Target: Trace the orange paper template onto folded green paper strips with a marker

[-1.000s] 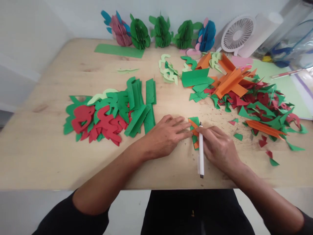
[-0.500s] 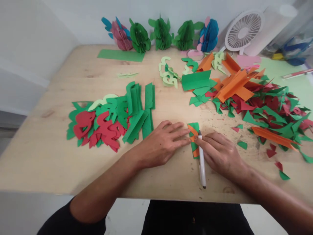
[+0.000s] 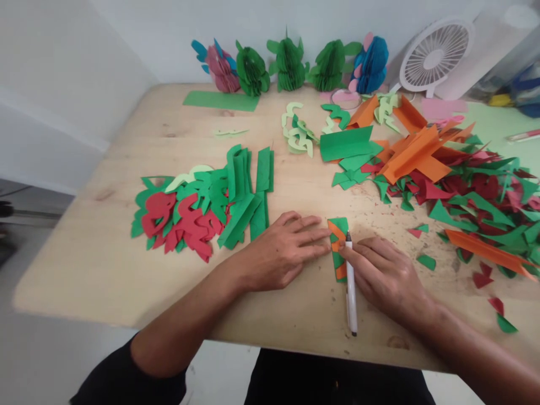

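A small green paper strip (image 3: 341, 224) lies on the table with an orange paper cutout (image 3: 336, 229) on top of it. My left hand (image 3: 282, 252) is flat, fingers spread, its fingertips touching the left edge of these papers. From the other side, my right hand (image 3: 386, 270) holds a white marker pen (image 3: 351, 289) with its dark tip pointing away from me. A fingertip of that hand rests on the orange cutout, left of the pen. The grip on the pen is partly hidden.
Red cutouts (image 3: 196, 225) and folded green strips (image 3: 239, 174) are heaped at left. Orange folded paper (image 3: 415, 154) and scraps (image 3: 485, 197) cover the right side. Honeycomb paper figures (image 3: 289, 64) and a white fan (image 3: 437, 58) stand along the back.
The camera view has shifted, so the table appears slightly farther right and lower. Both hands, the pen and the papers keep nearly the same positions relative to each other.
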### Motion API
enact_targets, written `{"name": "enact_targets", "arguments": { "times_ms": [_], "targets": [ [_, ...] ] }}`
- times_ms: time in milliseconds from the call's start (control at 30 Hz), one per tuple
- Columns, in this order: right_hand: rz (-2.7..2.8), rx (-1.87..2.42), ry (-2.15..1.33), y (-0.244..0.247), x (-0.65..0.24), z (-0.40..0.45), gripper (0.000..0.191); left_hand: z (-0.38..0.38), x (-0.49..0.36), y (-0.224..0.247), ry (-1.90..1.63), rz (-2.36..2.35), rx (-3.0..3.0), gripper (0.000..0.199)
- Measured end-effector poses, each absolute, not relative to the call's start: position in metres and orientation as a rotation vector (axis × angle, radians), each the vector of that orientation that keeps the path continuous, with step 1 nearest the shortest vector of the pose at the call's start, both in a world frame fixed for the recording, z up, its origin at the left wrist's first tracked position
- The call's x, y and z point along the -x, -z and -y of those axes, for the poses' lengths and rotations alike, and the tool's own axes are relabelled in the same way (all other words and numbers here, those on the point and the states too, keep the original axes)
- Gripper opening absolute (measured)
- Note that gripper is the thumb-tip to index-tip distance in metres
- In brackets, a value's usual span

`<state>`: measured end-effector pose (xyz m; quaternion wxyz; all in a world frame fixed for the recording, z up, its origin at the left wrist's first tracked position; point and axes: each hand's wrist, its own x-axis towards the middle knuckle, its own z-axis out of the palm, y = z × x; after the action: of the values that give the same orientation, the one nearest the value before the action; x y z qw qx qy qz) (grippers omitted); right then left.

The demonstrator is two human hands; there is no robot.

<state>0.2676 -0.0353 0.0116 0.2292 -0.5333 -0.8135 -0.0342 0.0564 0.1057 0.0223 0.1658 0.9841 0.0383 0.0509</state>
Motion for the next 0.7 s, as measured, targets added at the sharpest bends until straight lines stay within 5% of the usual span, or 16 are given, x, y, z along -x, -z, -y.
{"name": "enact_targets", "arguments": {
  "times_ms": [700],
  "targets": [
    [2.272,1.457,0.129,-0.0123,-0.2667,0.0364,0.030,-0.1041,-0.0572,-0.0227,-0.159,-0.103,-2.793,0.041]
  ]
}}
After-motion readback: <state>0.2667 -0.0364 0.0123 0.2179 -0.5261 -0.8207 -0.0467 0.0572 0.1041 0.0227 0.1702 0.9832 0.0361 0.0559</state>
